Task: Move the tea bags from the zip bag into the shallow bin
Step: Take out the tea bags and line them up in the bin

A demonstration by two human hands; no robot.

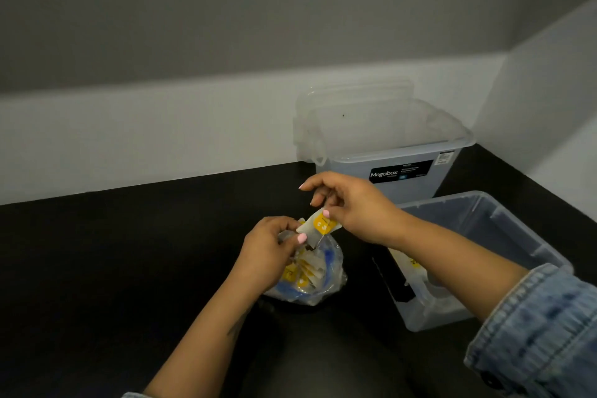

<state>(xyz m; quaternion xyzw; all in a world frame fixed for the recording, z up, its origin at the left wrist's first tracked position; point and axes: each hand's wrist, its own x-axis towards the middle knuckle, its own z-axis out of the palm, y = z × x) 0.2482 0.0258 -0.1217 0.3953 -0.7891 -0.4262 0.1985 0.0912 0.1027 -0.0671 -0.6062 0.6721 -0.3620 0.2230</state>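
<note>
Tea bag (318,225), white with yellow tag, pinched above zip bag (310,278)

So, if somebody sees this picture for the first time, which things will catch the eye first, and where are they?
At the centre, the right hand pinches a tea bag with a yellow tag just above the zip bag, whose mouth the left hand holds. The zip bag stands on the black table and is full of more yellow-tagged bags. To the right lies the shallow bin, and behind it by the wall a taller clear box labelled Megabox.
</note>
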